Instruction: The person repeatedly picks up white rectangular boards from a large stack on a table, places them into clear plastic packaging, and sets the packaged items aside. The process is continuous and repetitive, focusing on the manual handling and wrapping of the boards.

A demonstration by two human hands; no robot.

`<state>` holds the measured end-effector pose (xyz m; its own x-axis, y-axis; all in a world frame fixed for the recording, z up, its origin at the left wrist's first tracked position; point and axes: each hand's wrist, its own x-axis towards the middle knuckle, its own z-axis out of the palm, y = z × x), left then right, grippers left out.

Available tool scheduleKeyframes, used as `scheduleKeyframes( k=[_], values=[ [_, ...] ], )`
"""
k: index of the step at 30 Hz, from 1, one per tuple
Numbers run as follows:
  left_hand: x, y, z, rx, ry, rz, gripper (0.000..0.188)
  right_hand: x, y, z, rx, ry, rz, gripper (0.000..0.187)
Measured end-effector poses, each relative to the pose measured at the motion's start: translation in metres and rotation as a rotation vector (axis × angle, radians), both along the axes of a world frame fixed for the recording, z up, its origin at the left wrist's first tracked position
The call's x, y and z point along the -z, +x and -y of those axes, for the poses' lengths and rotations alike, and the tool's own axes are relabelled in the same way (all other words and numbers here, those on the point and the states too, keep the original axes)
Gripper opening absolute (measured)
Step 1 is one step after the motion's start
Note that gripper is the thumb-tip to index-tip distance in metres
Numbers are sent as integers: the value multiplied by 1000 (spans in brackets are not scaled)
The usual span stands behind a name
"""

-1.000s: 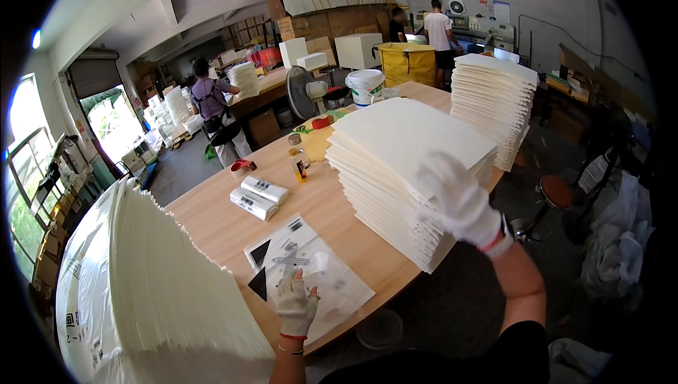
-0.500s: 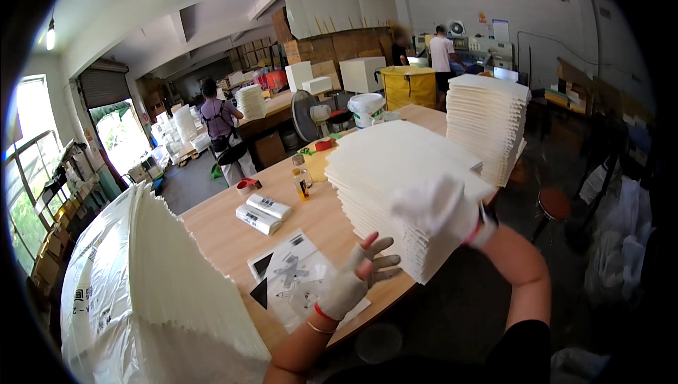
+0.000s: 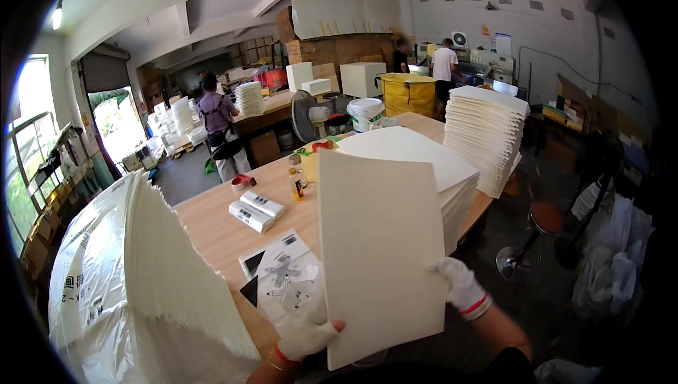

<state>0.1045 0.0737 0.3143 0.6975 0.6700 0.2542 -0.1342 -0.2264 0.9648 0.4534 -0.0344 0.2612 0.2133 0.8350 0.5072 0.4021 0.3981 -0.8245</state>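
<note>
I hold a large off-white rectangular thick paper sheet (image 3: 381, 257) upright in front of me. Whether it is one sheet or a few together, I cannot tell. My left hand (image 3: 307, 336), in a white glove with bare fingertips, grips its lower left edge, thumb on the near face. My right hand (image 3: 460, 288), also gloved, is closed on its right edge. Behind the sheet stands a stack of similar white sheets (image 3: 417, 152), partly hidden. A clear printed packaging sleeve (image 3: 286, 271) lies on the table by my left hand.
On the wooden table (image 3: 205, 214) are white plastic rolls (image 3: 257, 212), red tape (image 3: 244, 181) and small bottles (image 3: 296, 179). A tall sheet stack (image 3: 486, 137) stands at the far right, a plastic-wrapped stack (image 3: 134, 285) at left. A stool (image 3: 544, 220) is right. Other people work farther back.
My right hand has come down and right from the top of the stack. A white sheet now stands between my hands, and my left hand, open before, has closed on its edge.
</note>
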Motion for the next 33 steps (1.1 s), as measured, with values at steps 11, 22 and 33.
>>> scheduleKeyframes(
  k=[11, 22, 33],
  values=[
    [118, 56, 30, -317, 758, -234, 60, 72, -127, -23, 199, -1, -158, 56],
    [198, -40, -134, -675, 386, -629, 50, 165, -106, -48, -99, -380, 728, 19],
    [307, -2, -89, -494, 601, -432, 35, 196, -146, -152, 265, -708, 373, 48]
  ],
)
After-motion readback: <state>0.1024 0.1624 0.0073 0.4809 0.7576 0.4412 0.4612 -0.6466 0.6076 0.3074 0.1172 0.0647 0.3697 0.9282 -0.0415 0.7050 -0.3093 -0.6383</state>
